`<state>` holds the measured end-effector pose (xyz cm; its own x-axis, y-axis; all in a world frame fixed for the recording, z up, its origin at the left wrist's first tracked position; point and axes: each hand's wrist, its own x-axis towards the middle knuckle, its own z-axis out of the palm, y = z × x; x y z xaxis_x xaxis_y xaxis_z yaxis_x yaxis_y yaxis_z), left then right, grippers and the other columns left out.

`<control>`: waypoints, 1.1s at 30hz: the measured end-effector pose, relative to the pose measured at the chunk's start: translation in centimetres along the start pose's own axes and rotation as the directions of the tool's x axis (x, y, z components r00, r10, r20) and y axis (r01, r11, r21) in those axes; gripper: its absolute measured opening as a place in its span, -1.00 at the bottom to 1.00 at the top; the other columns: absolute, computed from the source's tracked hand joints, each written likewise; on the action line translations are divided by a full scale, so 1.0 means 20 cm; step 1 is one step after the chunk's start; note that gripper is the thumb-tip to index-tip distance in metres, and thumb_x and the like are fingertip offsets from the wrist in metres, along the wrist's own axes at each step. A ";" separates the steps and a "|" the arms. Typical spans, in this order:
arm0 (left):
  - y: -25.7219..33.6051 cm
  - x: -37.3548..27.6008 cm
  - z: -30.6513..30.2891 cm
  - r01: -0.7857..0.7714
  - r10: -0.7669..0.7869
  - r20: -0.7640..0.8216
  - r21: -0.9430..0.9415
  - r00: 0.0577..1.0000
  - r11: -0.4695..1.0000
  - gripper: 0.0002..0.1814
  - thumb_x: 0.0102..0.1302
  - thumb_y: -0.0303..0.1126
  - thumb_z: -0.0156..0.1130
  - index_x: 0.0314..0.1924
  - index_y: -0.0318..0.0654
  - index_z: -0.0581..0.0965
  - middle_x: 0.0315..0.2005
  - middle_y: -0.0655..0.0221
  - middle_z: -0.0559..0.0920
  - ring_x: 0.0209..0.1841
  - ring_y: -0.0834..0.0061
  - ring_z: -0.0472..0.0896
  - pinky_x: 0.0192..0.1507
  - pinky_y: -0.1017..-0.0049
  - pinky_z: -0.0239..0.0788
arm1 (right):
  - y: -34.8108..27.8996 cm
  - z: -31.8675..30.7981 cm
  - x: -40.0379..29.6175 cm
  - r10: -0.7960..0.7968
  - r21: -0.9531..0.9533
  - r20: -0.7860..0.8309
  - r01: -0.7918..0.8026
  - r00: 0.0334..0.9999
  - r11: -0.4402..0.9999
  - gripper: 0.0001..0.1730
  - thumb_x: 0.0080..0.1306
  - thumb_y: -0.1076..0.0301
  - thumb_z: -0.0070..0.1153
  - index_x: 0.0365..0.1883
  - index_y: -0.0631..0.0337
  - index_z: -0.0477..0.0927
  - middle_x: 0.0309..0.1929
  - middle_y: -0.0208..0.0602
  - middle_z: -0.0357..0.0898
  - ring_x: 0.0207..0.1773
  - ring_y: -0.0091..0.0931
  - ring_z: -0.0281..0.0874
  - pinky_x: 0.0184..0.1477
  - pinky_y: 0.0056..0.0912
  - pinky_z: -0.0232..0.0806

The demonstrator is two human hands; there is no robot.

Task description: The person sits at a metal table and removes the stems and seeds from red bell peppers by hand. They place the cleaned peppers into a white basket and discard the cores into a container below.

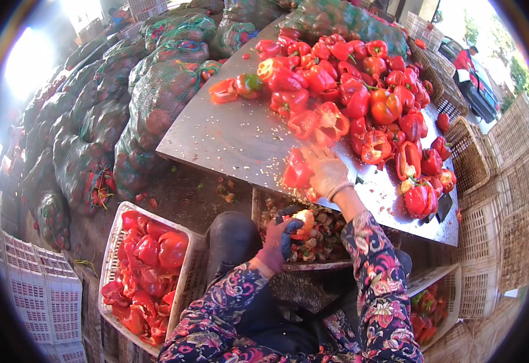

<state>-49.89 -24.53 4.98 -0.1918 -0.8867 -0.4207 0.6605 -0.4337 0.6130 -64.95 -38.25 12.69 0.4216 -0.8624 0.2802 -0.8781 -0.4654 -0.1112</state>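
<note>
My left hand (282,238), in a dark-coated work glove, holds a piece of red pepper with pale core (304,223) above a crate of pepper scraps (325,247). My right hand (328,172), in a light glove, reaches flat over the metal table (214,136), its fingers spread beside a red bell pepper piece (298,169); whether it touches the piece is unclear. Cut pepper halves (332,125) lie just beyond its fingertips. A large heap of red bell peppers (319,78), whole and cut, covers the table's far and right side. Seeds are scattered on the metal.
A white plastic crate of red pepper pieces (148,267) stands left of my knee, another crate with peppers (432,313) at lower right. Full green mesh sacks (155,104) fill the left. Stacked crates (477,254) line the right. A person in red (465,61) is near a car outside.
</note>
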 end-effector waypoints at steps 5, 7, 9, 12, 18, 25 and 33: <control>0.08 -0.06 0.04 -0.005 0.012 0.081 -0.084 0.997 0.996 -0.72 0.29 -0.48 0.22 0.00 -0.31 0.54 -0.30 0.25 0.67 -0.41 0.39 0.67 -0.44 0.45 0.56 | 0.02 0.00 0.13 0.111 -0.012 0.205 -0.111 0.972 0.994 -0.30 0.04 0.45 0.06 0.24 -0.15 0.46 0.38 -0.11 0.29 0.15 -0.17 0.52 0.07 -0.11 0.42; 0.08 -0.04 0.02 0.056 -0.044 0.108 -0.103 0.993 0.993 -0.73 0.28 -0.49 0.22 -0.01 -0.32 0.54 -0.31 0.25 0.67 -0.41 0.40 0.66 -0.42 0.43 0.56 | 0.05 0.04 0.13 0.060 -0.039 0.073 -0.058 0.996 0.998 -0.49 0.06 0.42 0.08 0.05 -0.06 0.59 0.22 -0.12 0.44 0.03 -0.13 0.58 -0.02 -0.04 0.43; 0.04 -0.02 0.01 0.134 -0.121 0.089 -0.161 0.989 0.978 -0.74 0.28 -0.51 0.22 -0.02 -0.34 0.54 -0.32 0.25 0.67 -0.41 0.41 0.65 -0.41 0.41 0.57 | 0.07 0.06 0.12 -0.002 -0.069 -0.037 -0.001 0.999 0.998 -0.65 0.08 0.35 0.13 -0.11 0.01 0.65 -0.02 -0.13 0.62 -0.04 -0.14 0.61 -0.08 0.00 0.43; 0.02 -0.01 0.01 0.110 -0.099 0.070 -0.180 0.993 0.977 -0.74 0.26 -0.53 0.22 -0.03 -0.37 0.54 -0.34 0.26 0.66 -0.40 0.43 0.65 -0.38 0.41 0.56 | 0.05 0.06 0.12 0.116 0.093 -0.017 -0.114 0.993 0.989 -0.59 0.05 0.28 0.25 -0.07 0.00 0.63 0.00 -0.13 0.62 -0.03 -0.13 0.60 -0.03 -0.05 0.43; 0.01 -0.01 0.00 0.047 -0.011 0.209 -0.169 0.978 0.985 -0.70 0.29 -0.46 0.14 0.01 -0.40 0.53 -0.32 0.22 0.64 -0.37 0.38 0.63 -0.37 0.41 0.51 | 0.05 0.07 0.18 0.266 0.085 0.249 -0.295 0.931 0.952 -0.51 0.15 0.31 0.09 0.12 -0.08 0.55 0.02 -0.09 0.62 0.07 -0.10 0.56 0.09 -0.06 0.39; 0.05 -0.03 0.06 0.070 -0.047 0.161 -0.141 0.986 0.987 -0.69 0.29 -0.42 0.18 0.02 -0.36 0.52 -0.36 0.29 0.61 -0.42 0.45 0.58 -0.42 0.44 0.47 | 0.19 0.12 0.10 0.490 0.807 0.411 -0.557 0.769 0.197 -0.78 0.14 0.28 0.32 -0.27 0.16 0.70 -0.47 -0.29 0.65 -0.53 -0.46 0.58 -0.50 -0.35 0.35; 0.03 -0.02 -0.01 0.076 -0.054 0.146 -0.147 0.988 0.986 -0.70 0.25 -0.50 0.16 0.01 -0.33 0.52 -0.30 0.17 0.64 -0.38 0.33 0.64 -0.40 0.37 0.52 | 0.12 -0.33 -0.06 0.512 0.834 -0.364 0.028 0.778 0.551 -0.47 0.25 0.58 0.10 0.23 0.32 0.48 -0.11 -0.36 0.62 -0.16 -0.61 0.54 -0.13 -0.57 0.40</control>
<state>-49.26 -24.36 5.52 -0.3311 -0.8757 -0.3514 0.7434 -0.4715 0.4744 -69.06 -37.12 18.37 -0.2038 -0.8367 0.5083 -0.2827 -0.4468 -0.8488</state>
